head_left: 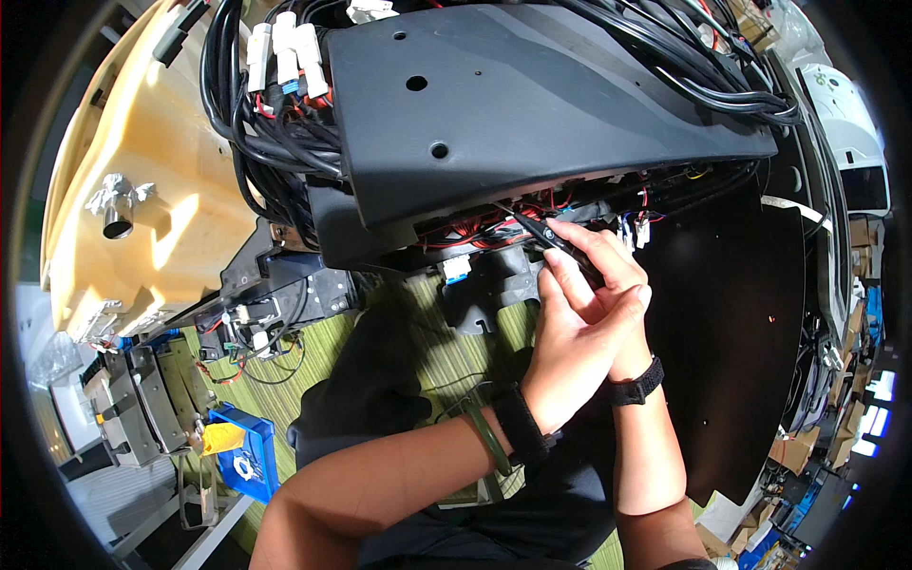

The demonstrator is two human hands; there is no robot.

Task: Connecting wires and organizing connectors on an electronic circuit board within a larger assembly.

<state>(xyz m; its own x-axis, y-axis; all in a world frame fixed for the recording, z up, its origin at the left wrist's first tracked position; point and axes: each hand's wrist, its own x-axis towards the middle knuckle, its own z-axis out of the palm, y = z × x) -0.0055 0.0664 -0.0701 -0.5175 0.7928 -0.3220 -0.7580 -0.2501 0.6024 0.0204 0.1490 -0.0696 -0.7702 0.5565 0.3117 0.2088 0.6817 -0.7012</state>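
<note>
A slim black hand tool [557, 245] with a thin tip points up and left into a bundle of red and black wires [475, 228]. The wires sit in the gap under a dark grey plastic panel [541, 104]. My right hand [617, 271] grips the tool, its index finger stretched along the shaft. My left hand [575, 347] overlaps it from the near left, its fingers closed. What lies inside the left hand is hidden. A white and blue connector [457, 270] hangs below the wires, left of my hands.
Thick black cables [252, 142] with white connectors [285, 52] run down the panel's left side. A yellowish moulded shell [152, 152] stands at left, above a blue bin [245, 452]. On the right is a large black panel [722, 351]; green striped carpet [285, 389] lies below.
</note>
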